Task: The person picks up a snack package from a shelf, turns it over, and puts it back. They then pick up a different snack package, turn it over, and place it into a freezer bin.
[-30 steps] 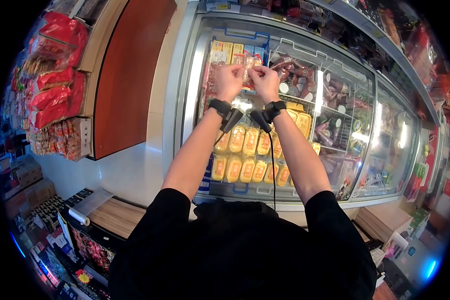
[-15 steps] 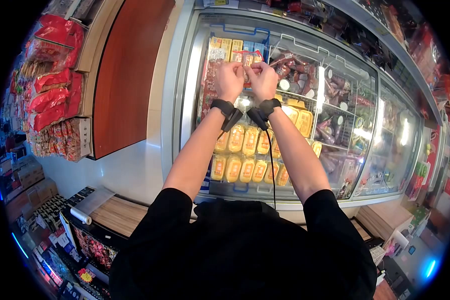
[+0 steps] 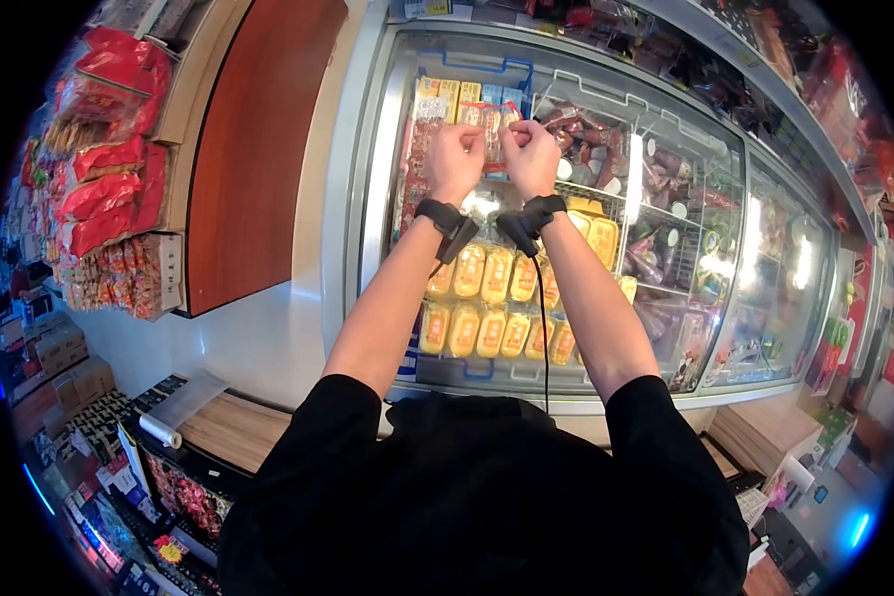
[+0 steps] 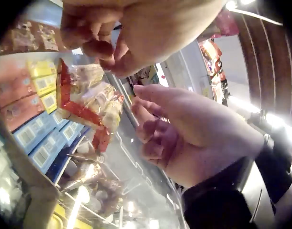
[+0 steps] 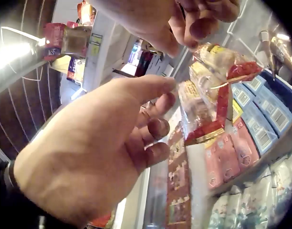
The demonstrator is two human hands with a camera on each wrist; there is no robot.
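Observation:
A clear packet with red edges (image 3: 492,116) (image 4: 89,98) (image 5: 205,93) is at the back left of the freezer, by small yellow, blue and red boxes (image 4: 43,133). My left hand (image 3: 455,164) (image 5: 96,143) is just in front of its left side, fingers loosely curled and thumb apart from them. On the other side, my right hand (image 3: 531,159) (image 4: 189,126) has its thumb extended and fingers loosely bent. A gap separates the two hands. No thing shows between the fingers of either; part of the packet is hidden behind the hands in the head view.
Rows of yellow packs (image 3: 492,333) lie nearer in the freezer. Right of the hands are wire baskets (image 3: 591,94) with brown and purple packets. The freezer frame (image 3: 353,199) runs along the left, with a reddish-brown board (image 3: 258,149) and hanging snack bags (image 3: 109,199) beyond it.
Both hands have moved apart from each other; their fingertips were close together in front of the packet. More of the packet shows between them now.

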